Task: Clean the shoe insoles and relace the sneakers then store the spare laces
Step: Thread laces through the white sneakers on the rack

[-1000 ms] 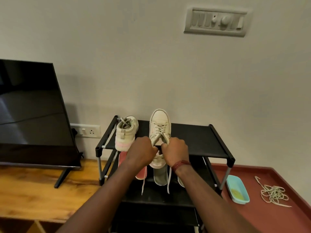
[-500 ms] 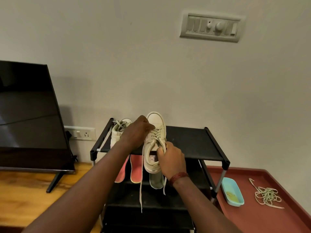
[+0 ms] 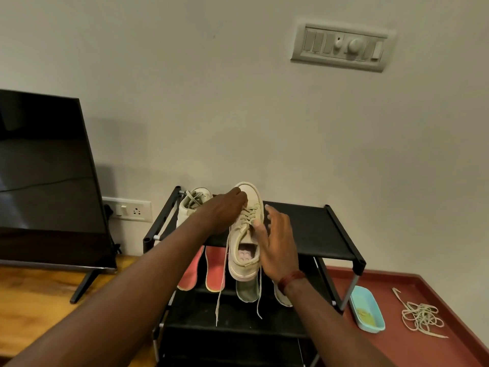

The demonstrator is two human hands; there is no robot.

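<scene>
The right hand [image 3: 277, 245] has let go of the sneaker [image 3: 242, 242] since half a second ago. Its fingers are now straight and spread wide, just beside the shoe's right side. The left hand [image 3: 225, 210] stays on the toe, fingers curled over it and holding it. The sneaker lies tilted at the front edge of the rack's top shelf [image 3: 309, 229], its heel overhanging and two loose lace ends [image 3: 219, 300] dangling. A second sneaker [image 3: 191, 205] sits at the shelf's back left corner. Red insoles [image 3: 214, 271] lean on the shelf below. Spare laces [image 3: 420, 317] lie on the floor [image 3: 423, 348], right of the rack.
</scene>
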